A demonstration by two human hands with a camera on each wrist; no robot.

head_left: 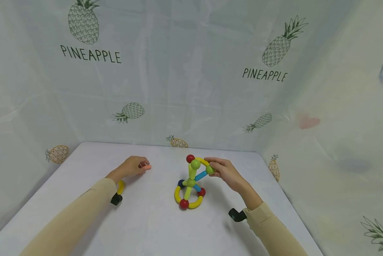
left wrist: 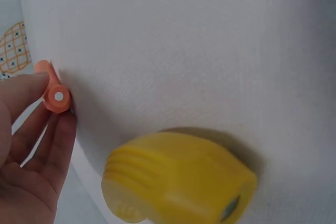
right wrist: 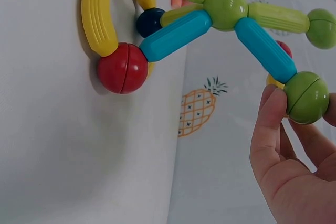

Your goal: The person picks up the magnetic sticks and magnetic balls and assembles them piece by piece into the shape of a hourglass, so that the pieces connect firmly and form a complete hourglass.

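A magnetic ball-and-rod structure stands on the white table, its base a ring of yellow curved rods with red and dark blue balls. Lime and blue rods meet at a central green ball. At its upper right, my right hand pinches a green ball between thumb and fingers; a blue rod joins that ball to the centre. Further left, my left hand holds a small orange rod by thumb and fingertips, low over the table. The rod's end shows a pale round spot.
A yellow curved piece lies on the table beneath my left forearm. Black wrist-camera mounts stick out at both cuffs. Behind the table hangs a pale curtain printed with pineapples.
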